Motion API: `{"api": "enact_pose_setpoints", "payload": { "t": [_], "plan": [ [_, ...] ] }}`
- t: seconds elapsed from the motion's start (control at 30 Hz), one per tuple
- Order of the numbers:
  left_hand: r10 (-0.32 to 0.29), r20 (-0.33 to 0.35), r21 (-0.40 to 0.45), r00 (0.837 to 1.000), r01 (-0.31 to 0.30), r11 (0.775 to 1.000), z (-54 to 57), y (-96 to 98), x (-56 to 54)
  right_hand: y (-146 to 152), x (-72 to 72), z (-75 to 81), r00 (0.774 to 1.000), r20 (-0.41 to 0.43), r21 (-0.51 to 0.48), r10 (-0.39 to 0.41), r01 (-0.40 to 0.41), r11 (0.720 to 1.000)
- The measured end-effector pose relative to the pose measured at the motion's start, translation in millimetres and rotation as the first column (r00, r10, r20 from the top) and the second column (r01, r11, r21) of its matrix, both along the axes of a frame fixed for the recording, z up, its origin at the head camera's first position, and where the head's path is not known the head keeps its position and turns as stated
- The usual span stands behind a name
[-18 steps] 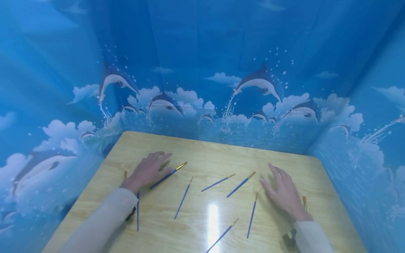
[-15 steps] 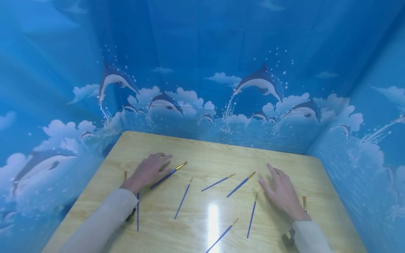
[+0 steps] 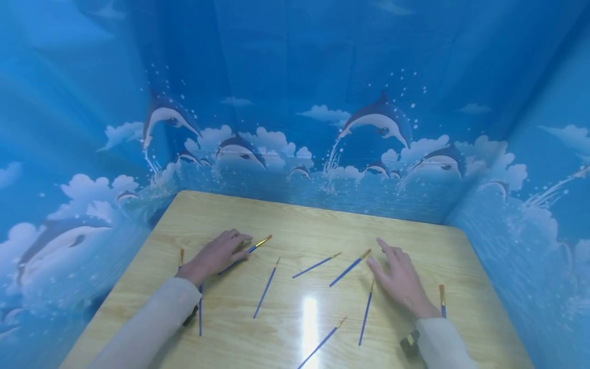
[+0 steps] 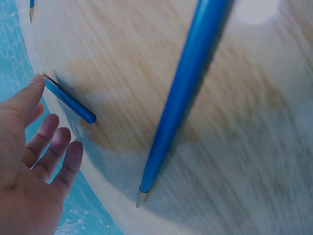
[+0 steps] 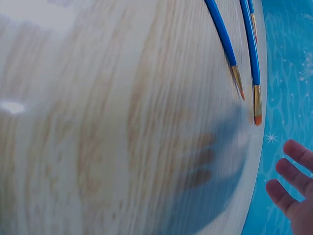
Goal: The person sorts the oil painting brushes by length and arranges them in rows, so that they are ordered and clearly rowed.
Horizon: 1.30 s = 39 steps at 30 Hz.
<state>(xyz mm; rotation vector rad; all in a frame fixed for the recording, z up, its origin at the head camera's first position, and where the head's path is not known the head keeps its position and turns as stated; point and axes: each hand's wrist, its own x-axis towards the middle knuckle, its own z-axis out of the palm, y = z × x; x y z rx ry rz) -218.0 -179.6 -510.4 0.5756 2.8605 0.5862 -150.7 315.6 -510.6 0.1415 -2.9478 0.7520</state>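
Note:
My left hand (image 3: 216,258) hovers over a thick blue paintbrush (image 3: 261,243) and hides part of its handle. In the left wrist view, the thumb of that hand (image 4: 29,166) lies close in front of the brush (image 4: 73,103); its fingers are loosely bent, and no grip shows. Fingers spread, my right hand (image 3: 402,279) is above the table and holds nothing. Its thumb is near the bristles of another thick blue paintbrush (image 3: 350,268), and a thinner paintbrush (image 3: 366,315) lies just below it.
Several more blue paintbrushes lie scattered on the wooden table (image 3: 276,215), among them one in the middle (image 3: 267,288) and one at the front (image 3: 321,343). Another paintbrush (image 3: 443,300) is partly behind the right wrist. A dolphin-print curtain (image 3: 295,102) surrounds the table's back and sides.
My left hand has lowered slightly toward the thick paintbrush and covers more of it. My right hand has shifted left, closer to the other thick paintbrush. The brushes lie where they were.

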Motion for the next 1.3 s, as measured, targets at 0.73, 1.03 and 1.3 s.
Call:
{"api": "enact_pose_setpoints", "payload": {
  "t": [0.73, 1.03, 1.3],
  "plan": [
    [-0.008, 0.061, 0.052, 0.998, 0.005, 0.999, -8.6, -0.7, -0.3, -26, -7.5, -10.8, 0.998, 0.034, -0.009, 0.052, -0.052, 0.999],
    [-0.003, 0.058, 0.052, 0.998, 0.0, 0.999, -10.1, -0.7, -1.4, -33, -12.6, -17.0, 0.997, 0.029, 0.023, 0.073, -0.074, 0.997],
    [-0.01, 0.064, 0.035, 0.998, 0.008, 0.999, -8.7, -0.2, -1.6, -37, -17.0, -20.8, 0.997, 0.022, 0.049, 0.072, -0.073, 0.996]
  ]
}}
